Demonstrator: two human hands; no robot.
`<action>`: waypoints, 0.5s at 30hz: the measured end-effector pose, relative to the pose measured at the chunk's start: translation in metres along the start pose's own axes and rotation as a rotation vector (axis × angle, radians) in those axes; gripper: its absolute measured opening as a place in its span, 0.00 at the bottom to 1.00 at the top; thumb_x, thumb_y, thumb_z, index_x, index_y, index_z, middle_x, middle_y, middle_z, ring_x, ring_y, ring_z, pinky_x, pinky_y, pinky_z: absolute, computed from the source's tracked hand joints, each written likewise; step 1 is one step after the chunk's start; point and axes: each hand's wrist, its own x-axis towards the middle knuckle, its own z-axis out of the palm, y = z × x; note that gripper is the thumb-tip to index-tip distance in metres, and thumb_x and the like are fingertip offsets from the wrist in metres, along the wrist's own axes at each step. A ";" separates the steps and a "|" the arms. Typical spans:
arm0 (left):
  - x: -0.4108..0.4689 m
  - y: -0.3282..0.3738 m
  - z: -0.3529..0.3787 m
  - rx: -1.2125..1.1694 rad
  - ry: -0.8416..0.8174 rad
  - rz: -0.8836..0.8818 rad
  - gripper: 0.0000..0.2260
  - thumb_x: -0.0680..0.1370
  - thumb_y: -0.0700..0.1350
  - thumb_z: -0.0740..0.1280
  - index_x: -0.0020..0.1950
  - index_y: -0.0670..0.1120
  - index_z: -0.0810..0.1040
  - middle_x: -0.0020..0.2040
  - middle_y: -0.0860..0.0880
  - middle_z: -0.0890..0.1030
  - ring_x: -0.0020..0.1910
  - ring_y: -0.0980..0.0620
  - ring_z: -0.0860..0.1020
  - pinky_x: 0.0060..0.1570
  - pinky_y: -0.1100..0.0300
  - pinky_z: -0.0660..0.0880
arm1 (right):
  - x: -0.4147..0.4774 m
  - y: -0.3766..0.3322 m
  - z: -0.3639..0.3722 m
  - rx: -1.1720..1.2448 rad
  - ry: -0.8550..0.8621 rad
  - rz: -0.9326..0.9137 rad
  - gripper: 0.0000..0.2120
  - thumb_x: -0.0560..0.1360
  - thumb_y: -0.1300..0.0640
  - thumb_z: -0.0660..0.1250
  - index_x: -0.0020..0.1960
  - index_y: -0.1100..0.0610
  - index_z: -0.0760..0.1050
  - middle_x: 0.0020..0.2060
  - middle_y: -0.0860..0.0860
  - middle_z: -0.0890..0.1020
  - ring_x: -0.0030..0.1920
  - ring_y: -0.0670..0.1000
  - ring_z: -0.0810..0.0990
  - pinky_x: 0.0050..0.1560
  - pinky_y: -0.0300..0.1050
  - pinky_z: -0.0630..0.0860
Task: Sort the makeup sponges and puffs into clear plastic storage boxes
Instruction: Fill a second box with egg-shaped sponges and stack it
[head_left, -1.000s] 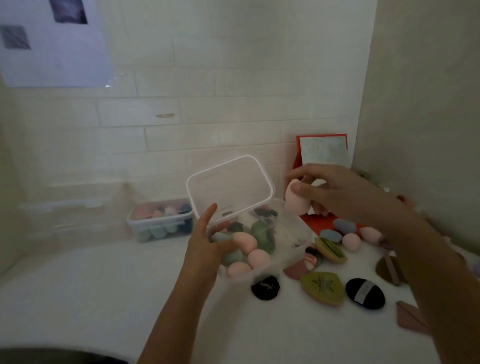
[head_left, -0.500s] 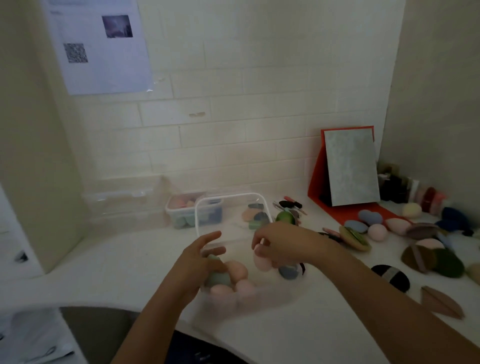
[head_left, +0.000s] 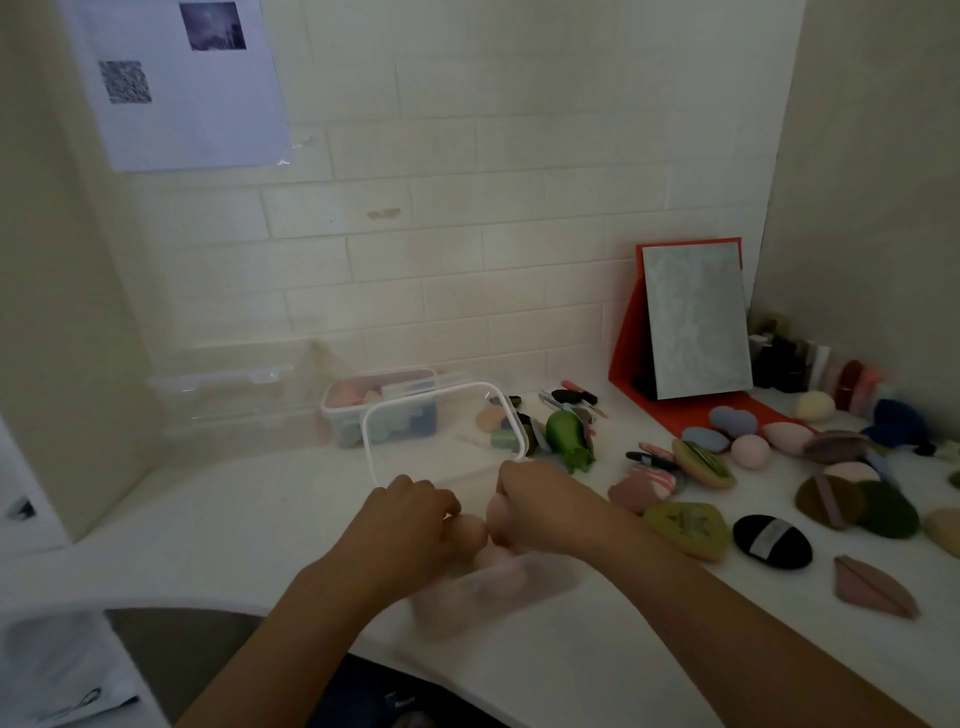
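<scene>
- The white counter (head_left: 260, 519) spreads out on every side of your grip, with loose puffs strewn off to its right, well apart from it.
- The red-backed mirror (head_left: 696, 322) leans against the wall far beyond and to the right of your hands.
- A second clear box (head_left: 379, 415), already holding sponges, sits past your grip, near the wall.
- The clear storage box (head_left: 488, 587) lies directly under your hands, its hinged lid (head_left: 441, 431) standing up just beyond your knuckles.
- Your left hand (head_left: 410, 525) is curled over pink sponges (head_left: 470, 530) in the box; whether it pinches one, you cannot tell.
- Your right hand (head_left: 545, 504) is closed loosely around a pink sponge (head_left: 496, 512), pressing it down beside the others.
- Risk: the box looks near full and sits close to the counter's front edge. Squeezed sponges may spring back out, or a hard push may slide the light box toward you.
- The raised lid could drop onto your fingers if bumped.
</scene>
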 end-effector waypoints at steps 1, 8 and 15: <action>0.001 -0.001 0.001 0.034 -0.023 -0.003 0.19 0.77 0.56 0.55 0.61 0.50 0.76 0.57 0.50 0.78 0.55 0.51 0.72 0.54 0.58 0.70 | 0.001 0.000 0.000 -0.005 -0.003 -0.001 0.09 0.77 0.61 0.59 0.56 0.60 0.72 0.48 0.55 0.73 0.49 0.53 0.73 0.51 0.45 0.71; 0.001 0.001 0.003 0.084 0.003 0.028 0.13 0.79 0.53 0.57 0.58 0.49 0.73 0.54 0.49 0.76 0.49 0.51 0.68 0.48 0.60 0.64 | -0.002 0.000 0.000 0.111 0.115 -0.032 0.13 0.77 0.60 0.58 0.59 0.57 0.75 0.54 0.56 0.78 0.47 0.51 0.75 0.37 0.40 0.67; -0.002 0.000 0.003 -0.113 0.064 0.055 0.10 0.76 0.52 0.64 0.53 0.54 0.66 0.43 0.54 0.71 0.45 0.54 0.70 0.49 0.62 0.66 | -0.004 0.006 0.004 0.153 0.203 -0.086 0.10 0.78 0.58 0.57 0.56 0.62 0.70 0.49 0.57 0.77 0.44 0.51 0.71 0.32 0.39 0.65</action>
